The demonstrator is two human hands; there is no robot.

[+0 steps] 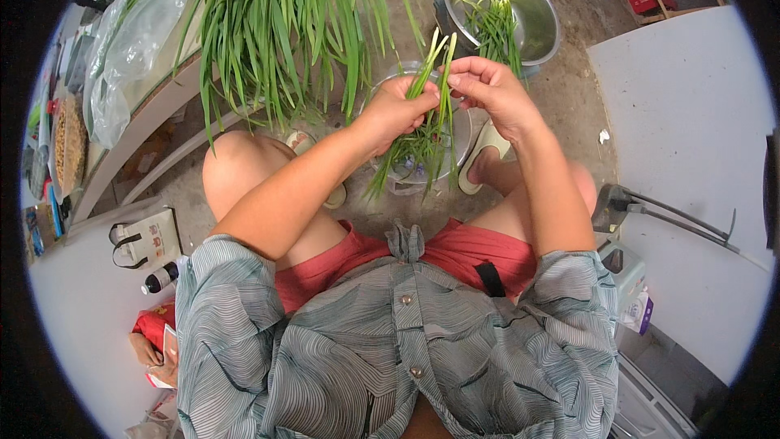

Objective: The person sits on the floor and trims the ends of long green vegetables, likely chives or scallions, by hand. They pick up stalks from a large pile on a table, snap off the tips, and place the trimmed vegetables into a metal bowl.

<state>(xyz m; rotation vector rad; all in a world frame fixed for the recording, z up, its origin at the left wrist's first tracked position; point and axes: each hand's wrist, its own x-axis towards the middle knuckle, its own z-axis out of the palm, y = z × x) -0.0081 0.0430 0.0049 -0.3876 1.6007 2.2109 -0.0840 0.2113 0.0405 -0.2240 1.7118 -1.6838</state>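
A small bunch of garlic chives [440, 111] is in my left hand [399, 111], its pale stem ends pointing up and away from me and its leaves hanging down. With thumb and fingertips, my right hand [489, 92] pinches at a stem on the bunch's right side. Below both hands stands a round clear container [464, 140], with something partly hidden inside. A steel basin [539, 18] beyond my right hand holds more chives [498, 27]. At the upper left, a large heap of long green chives [286, 30] hangs over a table edge.
Clear plastic bags [137, 42] lie on the table [146, 100] at left. A cloth bag [149, 238] and a dark bottle [159, 278] are at the lower left. To the right are a long-handled dustpan [611, 207] and a pale panel [688, 110]. My slippered feet flank the container.
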